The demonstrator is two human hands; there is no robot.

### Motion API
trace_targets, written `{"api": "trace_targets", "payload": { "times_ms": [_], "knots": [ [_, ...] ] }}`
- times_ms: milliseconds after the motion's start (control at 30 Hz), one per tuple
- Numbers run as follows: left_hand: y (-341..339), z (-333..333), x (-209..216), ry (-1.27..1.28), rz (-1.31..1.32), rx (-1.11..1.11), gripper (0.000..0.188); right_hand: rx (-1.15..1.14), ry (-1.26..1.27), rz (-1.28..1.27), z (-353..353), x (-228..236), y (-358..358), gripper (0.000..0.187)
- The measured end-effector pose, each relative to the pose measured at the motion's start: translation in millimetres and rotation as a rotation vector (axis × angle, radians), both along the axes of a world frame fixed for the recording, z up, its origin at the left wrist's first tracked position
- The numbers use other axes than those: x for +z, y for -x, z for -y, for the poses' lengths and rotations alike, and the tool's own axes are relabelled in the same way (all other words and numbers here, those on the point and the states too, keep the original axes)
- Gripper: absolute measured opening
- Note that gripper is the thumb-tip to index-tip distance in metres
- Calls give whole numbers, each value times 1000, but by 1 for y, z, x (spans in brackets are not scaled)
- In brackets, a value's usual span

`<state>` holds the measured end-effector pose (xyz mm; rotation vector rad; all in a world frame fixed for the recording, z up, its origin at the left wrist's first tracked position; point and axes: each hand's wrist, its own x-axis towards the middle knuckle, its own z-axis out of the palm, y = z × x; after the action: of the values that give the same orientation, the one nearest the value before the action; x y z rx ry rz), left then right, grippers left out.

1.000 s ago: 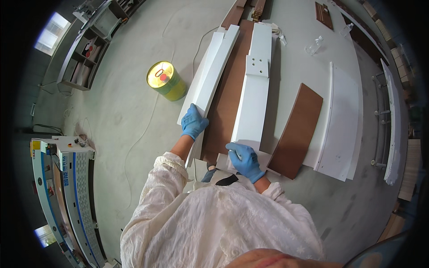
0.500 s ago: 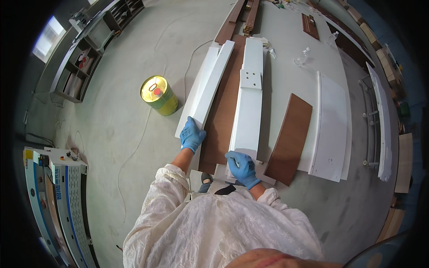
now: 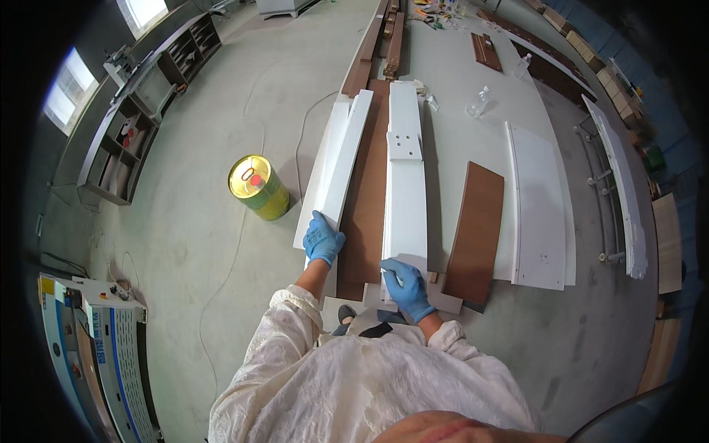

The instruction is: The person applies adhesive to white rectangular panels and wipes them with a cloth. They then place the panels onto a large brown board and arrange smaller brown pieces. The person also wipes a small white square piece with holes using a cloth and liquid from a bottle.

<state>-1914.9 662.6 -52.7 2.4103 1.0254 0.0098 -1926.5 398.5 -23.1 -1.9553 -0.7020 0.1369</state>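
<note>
My left hand, in a blue glove, is closed on the near part of a long white board on the left side of the worktable. My right hand, also gloved in blue, has its fingers curled in a pinch over the near end of a second white board. Whatever lies between those fingers is too small to make out. On that second board sits a short white block with several dark holes. Between the two white boards lies a brown panel.
Right of my right hand lie a curved brown board and a white panel. A clear bottle stands farther back. On the floor at left is a yellow-green drum, with a cable nearby. A pipe rack stands at right.
The whole view has shifted and tilted slightly, so more of the far room shows. Both hands remain at about the same places on the boards.
</note>
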Motion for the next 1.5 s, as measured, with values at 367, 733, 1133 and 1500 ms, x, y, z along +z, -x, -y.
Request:
{"api": "trace_targets", "payload": {
  "times_ms": [367, 733, 1133, 1500],
  "knots": [
    [3, -8, -8, 15, 111, -31, 87, -267, -83, 76, 58, -8, 6, 23],
    [8, -5, -18, -9, 5, -110, 84, -428, -38, 162, 161, -18, -10, 20],
    [6, 3, -23, -75, 63, -99, 65, -660, -53, 79, 240, -50, 48, 18],
    [9, -30, -38, -258, 286, -137, 104, -1187, -556, -678, 279, -163, 127, 35]
  ]
}}
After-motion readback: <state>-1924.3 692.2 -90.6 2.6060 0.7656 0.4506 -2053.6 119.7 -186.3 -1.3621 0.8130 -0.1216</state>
